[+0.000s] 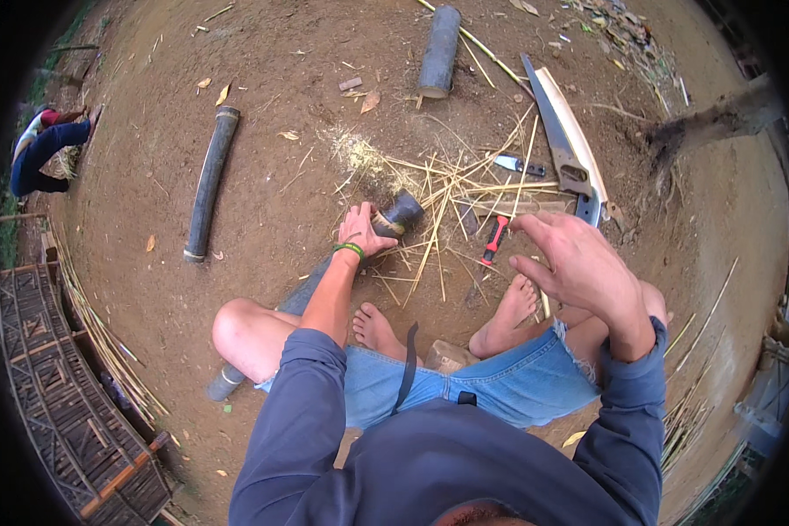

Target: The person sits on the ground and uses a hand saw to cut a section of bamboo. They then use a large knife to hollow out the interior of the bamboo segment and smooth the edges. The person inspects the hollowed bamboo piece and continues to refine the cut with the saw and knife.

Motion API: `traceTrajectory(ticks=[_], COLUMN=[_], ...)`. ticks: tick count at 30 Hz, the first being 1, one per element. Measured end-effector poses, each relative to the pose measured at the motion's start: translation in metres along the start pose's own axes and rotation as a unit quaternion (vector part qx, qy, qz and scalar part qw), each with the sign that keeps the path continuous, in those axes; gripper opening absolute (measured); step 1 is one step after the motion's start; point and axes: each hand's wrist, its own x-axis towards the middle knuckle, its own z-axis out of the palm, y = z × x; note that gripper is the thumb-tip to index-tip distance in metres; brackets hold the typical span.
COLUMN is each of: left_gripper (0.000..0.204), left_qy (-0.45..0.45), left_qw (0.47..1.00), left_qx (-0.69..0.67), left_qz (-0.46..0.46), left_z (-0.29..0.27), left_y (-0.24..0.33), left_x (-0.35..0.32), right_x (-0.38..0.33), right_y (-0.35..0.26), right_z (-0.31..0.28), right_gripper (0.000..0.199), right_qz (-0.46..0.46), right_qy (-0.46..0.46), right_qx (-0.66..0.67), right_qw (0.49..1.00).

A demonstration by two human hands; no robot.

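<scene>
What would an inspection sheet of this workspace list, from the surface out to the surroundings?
Surface: brown earth.
Work things: dark tube, lying at a slant; red-and-black-handled tool on the earth.
Clutter: thin strips, strewn loosely; pale shavings; handsaw.
Hands: left hand touching the tube; right hand open, apparently holding nothing.
Cables: nothing seen.
Surroundings: another person, far left; slatted structure, lower left; tree trunk, right.

Three dark tubes, one handsaw, one red-and-black tool handle, two bare feet, one green wristband, one other person
</scene>
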Motion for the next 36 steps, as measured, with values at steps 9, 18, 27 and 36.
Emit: traceTrajectory(ticks=[9,18,27,36], left_gripper=[0.101,0.088,0.088,0.105], left_qy=[-0.015,0.052,0.08,0.065], left_qw=[0.999,0.996,0.989,0.99], left_qx=[0.04,0.067,0.122,0.062], left_qz=[0.016,-0.007,-0.035,-0.107], left_z=[0.033,0.044,0.035,0.042], left_y=[0.009,0.032,0.037,0.044], left_x=[-0.003,-0.023,-0.022,-0.024], right_x=[0.0,0.005,0.005,0.003], right_y=[0.002,0.005,0.024,0.095], right_z=[0.007,0.012,0.015,0.052], right_gripper=[0.034,0.036,0.031,0.018], right_qz=[-0.008,-0.018,0.038,0.163], right_qy=[-0.015,-0.021,-0.013,0.024], right_qx=[0.011,0.012,0.014,-0.045], right_qw=[1.0,1.0,0.999,0.985])
